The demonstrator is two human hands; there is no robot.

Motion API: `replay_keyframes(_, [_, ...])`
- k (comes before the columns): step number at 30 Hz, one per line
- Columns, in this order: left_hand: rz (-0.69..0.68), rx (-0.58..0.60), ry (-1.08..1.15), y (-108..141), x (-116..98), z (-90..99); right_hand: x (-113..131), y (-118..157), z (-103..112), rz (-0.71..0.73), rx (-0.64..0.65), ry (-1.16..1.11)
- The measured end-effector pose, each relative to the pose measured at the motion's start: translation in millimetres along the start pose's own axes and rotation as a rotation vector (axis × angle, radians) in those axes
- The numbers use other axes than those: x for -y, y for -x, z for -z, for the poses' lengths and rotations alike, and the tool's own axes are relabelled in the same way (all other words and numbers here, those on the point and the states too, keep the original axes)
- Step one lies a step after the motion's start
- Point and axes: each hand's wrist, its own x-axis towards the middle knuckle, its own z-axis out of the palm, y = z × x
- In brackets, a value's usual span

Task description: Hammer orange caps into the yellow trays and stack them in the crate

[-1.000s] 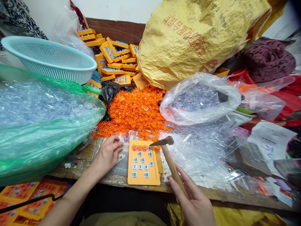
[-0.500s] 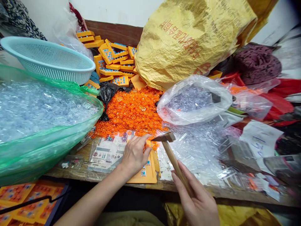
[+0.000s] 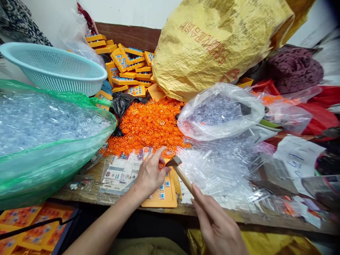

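My right hand [image 3: 219, 216] is wrapped round the wooden handle of a hammer [image 3: 186, 179]. The hammer's dark metal head hangs low over an orange panel [image 3: 170, 202], close to the thumb of my left hand [image 3: 151, 171]. That left hand rests on the panel's upper part, index finger stretched forward and thumb apart; whatever is beneath the fingers is hidden. Small blue-and-clear pieces sit in the panel's face. Beyond the left fingers spreads a heap of orange rings [image 3: 151, 124]. The panel lies over a printed sheet [image 3: 119, 173] at the table's front edge.
Clear plastic pieces [image 3: 220, 166] cover the table at right, below a white bag [image 3: 220, 132]. At left are a green bag [image 3: 66, 159] and a light-blue basket [image 3: 66, 76]. Orange panels [image 3: 130, 67] are piled behind, beside a big yellow sack [image 3: 207, 53].
The hammer head has come down and leftward, nearer the panel, as my right hand tilted forward. My left index finger has lifted and straightened a little.
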Motion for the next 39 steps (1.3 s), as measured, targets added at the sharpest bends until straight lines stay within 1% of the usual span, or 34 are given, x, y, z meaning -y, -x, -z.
replay_keyframes(2, [-0.001,0.043,0.018,-1,0,2.6,0,1,-1,-0.016,-0.011,0.007])
replay_keyframes(5, [-0.039,0.088,0.030,-1,1,5.3,1,1,-2,-0.037,-0.034,0.003])
replay_keyframes(8, [-0.063,0.080,0.026,-1,2,5.6,2,1,-2,-0.039,-0.067,-0.028])
replay_keyframes(12, [-0.036,0.082,0.036,1,3,4.5,5,1,1,-0.030,-0.182,-0.061])
replay_keyframes(14, [-0.021,0.083,0.039,1,3,4.5,6,2,1,-0.026,-0.158,-0.041])
replay_keyframes(17, [0.004,0.083,0.054,0,3,5.5,6,3,-1,-0.049,-0.050,-0.003])
replay_keyframes(18, [0.015,0.083,0.061,0,2,6.0,6,3,-2,-0.067,-0.038,0.002])
replay_keyframes(20, [0.031,0.083,0.068,-1,2,6.9,5,3,-3,-0.083,-0.042,0.001])
replay_keyframes(22, [0.043,0.083,0.068,-1,1,7.6,6,2,-2,-0.073,-0.072,-0.010])
replay_keyframes(26, [0.025,0.083,0.068,-1,1,8.0,10,-2,3,-0.037,-0.198,-0.026])
replay_keyframes(28, [0.015,0.093,0.065,-2,2,8.5,11,-3,3,-0.017,-0.181,0.001])
replay_keyframes(30, [0.011,0.109,0.066,-3,3,9.8,10,-2,2,-0.003,-0.112,0.034])
replay_keyframes(32, [0.007,0.125,0.076,-4,4,11.6,9,-1,0,-0.005,-0.067,0.048])
replay_keyframes(35, [0.001,0.142,0.099,-5,5,13.6,7,1,-1,-0.023,-0.037,0.048])
replay_keyframes(37, [-0.012,0.148,0.100,-5,6,14.1,7,0,1,-0.034,-0.042,0.038])
replay_keyframes(39, [-0.034,0.148,0.080,-5,8,14.2,8,0,3,-0.047,-0.100,0.006])
